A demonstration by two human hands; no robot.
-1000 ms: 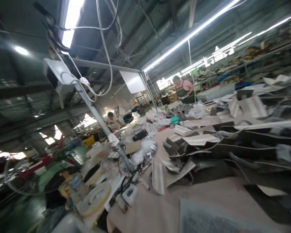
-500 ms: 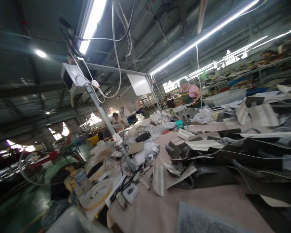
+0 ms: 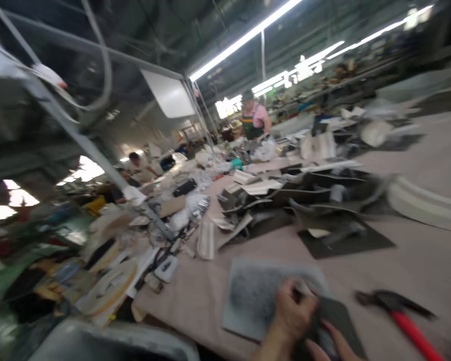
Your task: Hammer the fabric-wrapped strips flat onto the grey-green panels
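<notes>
My left hand (image 3: 295,306) is closed in a pinch over a grey, worn slab (image 3: 251,291) on the table. A small pale bit shows at its fingertips, too blurred to name. Low in the picture my right hand (image 3: 332,343) is partly cut off by the frame. Its fingers are closed around a dark grey flat piece (image 3: 344,321), which overlaps the slab's right corner. To the right lies a claw hammer (image 3: 396,308) with a red handle and dark head.
Dark sheets with pale strips (image 3: 315,195) lie heaped across the table (image 3: 409,260). At left are plastic bags, a tape roll (image 3: 110,288) and a slanted metal post (image 3: 86,150). A person in a pink top (image 3: 255,118) stands beyond; another person (image 3: 139,168) is further left.
My view has swung right and down. Both hands, the dark flat piece by them and the hammer have come into view; the slab shows more fully.
</notes>
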